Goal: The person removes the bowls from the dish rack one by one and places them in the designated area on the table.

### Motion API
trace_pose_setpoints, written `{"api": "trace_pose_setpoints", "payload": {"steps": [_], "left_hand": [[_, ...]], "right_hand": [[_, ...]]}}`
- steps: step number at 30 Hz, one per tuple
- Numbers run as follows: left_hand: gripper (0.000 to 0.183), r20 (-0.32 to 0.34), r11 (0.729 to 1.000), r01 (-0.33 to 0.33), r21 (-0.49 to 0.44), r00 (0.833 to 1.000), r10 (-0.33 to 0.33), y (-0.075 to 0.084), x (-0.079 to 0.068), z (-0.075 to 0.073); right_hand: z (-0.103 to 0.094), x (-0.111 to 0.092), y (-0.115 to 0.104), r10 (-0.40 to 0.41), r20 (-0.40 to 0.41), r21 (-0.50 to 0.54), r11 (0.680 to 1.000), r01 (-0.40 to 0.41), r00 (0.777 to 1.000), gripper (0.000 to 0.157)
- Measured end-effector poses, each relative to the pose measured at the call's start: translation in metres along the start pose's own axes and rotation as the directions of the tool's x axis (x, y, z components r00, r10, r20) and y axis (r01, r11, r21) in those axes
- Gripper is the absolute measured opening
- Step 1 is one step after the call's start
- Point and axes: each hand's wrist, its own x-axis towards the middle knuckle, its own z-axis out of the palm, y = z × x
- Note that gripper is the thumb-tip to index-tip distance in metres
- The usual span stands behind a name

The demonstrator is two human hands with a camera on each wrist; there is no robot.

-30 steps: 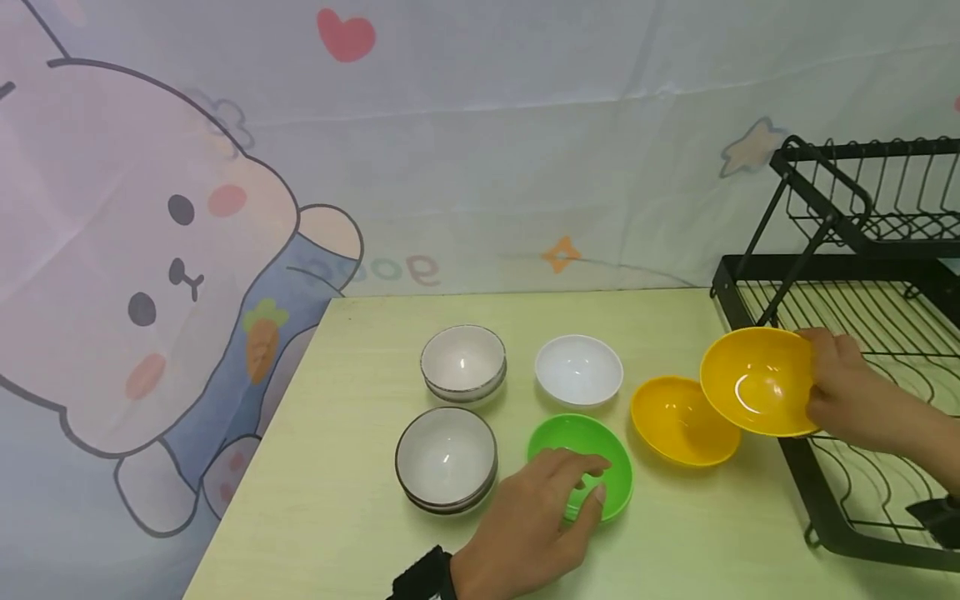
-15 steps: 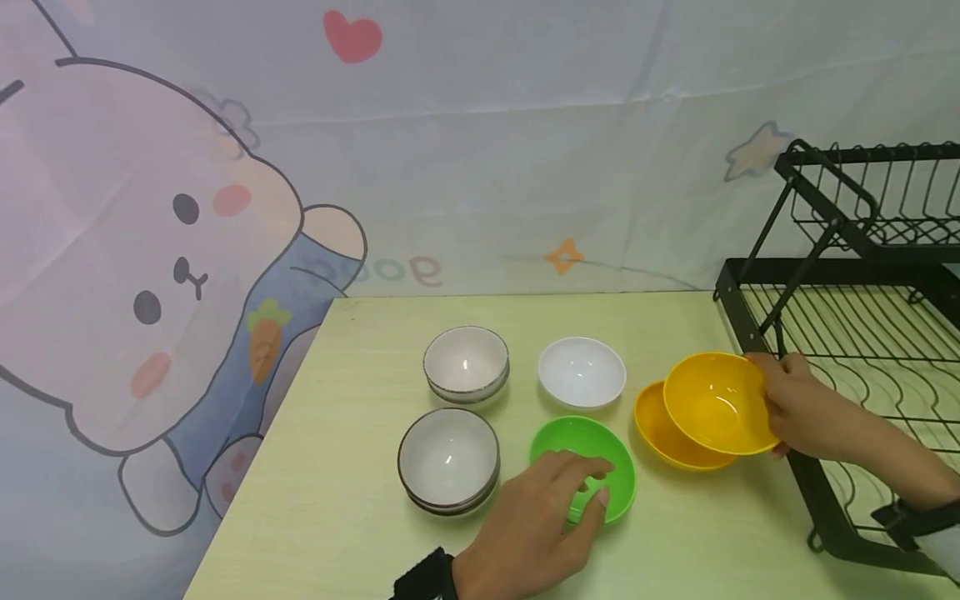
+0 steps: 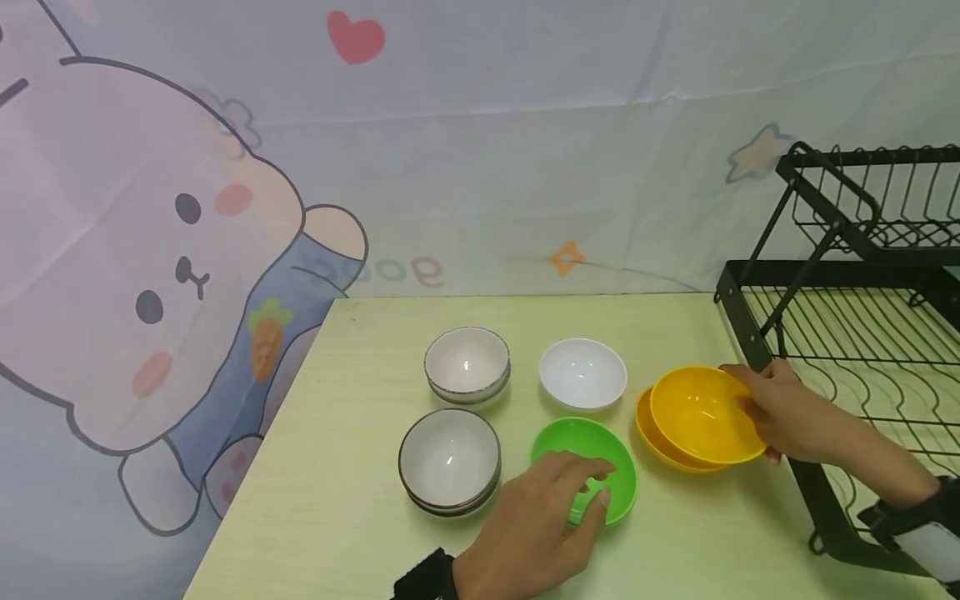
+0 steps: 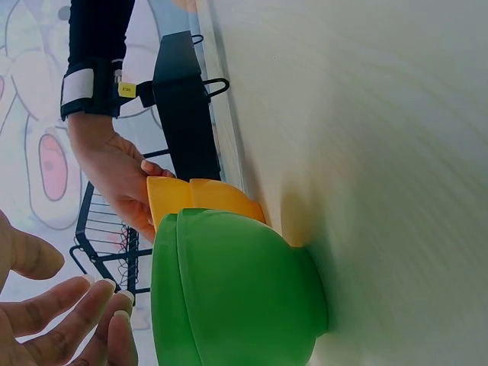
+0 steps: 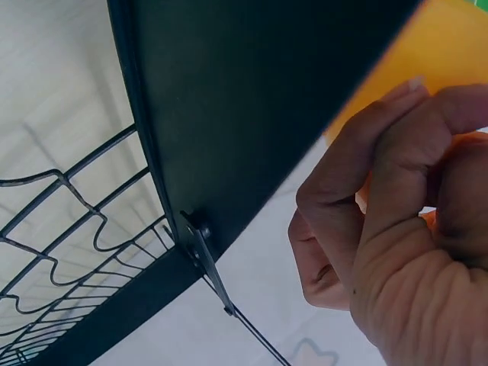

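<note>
My right hand (image 3: 787, 417) pinches the right rim of a yellow bowl (image 3: 705, 412). That bowl sits slightly tilted, nested into a second yellow bowl (image 3: 651, 433), whose left edge shows beneath it. In the left wrist view, the right fingers are at the rim of the upper yellow bowl (image 4: 169, 197). My left hand (image 3: 536, 521) hovers over the near side of a green bowl (image 3: 573, 433), fingers loosely bent and holding nothing. The left wrist view shows two nested green bowls (image 4: 252, 282), with the left fingertips (image 4: 122, 305) beside their rims.
A black two-tier dish rack (image 3: 817, 500) stands along the right side, its lower frame close to the right hand. A white bowl (image 3: 582, 373) sits behind the green ones. Two stacks of dark-rimmed white bowls, one back (image 3: 465, 362) and one front (image 3: 448, 458), stand to the left.
My right hand has brought the upper yellow bowl left and down from beside the rack onto the other yellow bowl. The left hand has stayed over the green bowls.
</note>
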Motion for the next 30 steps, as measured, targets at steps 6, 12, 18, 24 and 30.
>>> {"api": "trace_pose_setpoints", "payload": {"steps": [6, 12, 18, 24, 30], "left_hand": [[0.025, -0.004, 1.0, 0.0, 0.004, 1.0, 0.0, 0.0, 0.0, 0.0], [0.025, 0.005, 1.0, 0.011, -0.013, 1.0, -0.011, -0.001, 0.0, 0.0], [0.025, 0.007, 1.0, 0.009, -0.018, 1.0, -0.009, -0.002, 0.001, 0.001], [0.024, 0.009, 1.0, 0.006, -0.015, 1.0, -0.006, -0.002, 0.002, 0.0], [0.025, 0.022, 1.0, 0.019, -0.015, 1.0, -0.018, 0.0, 0.002, -0.001]], "right_hand": [[0.005, 0.005, -0.003, -0.02, 0.007, -0.033, 0.999, 0.02, 1.0, 0.041], [0.009, 0.011, -0.002, -0.02, 0.036, -0.085, 0.996, 0.023, 0.999, 0.04], [0.011, 0.015, 0.001, 0.01, 0.053, -0.111, 0.994, -0.004, 0.999, 0.038], [0.012, 0.016, 0.001, 0.047, 0.075, -0.114, 0.993, -0.038, 0.996, 0.04], [0.014, 0.015, -0.002, 0.046, 0.049, -0.143, 0.989, -0.039, 0.998, 0.039]]}}
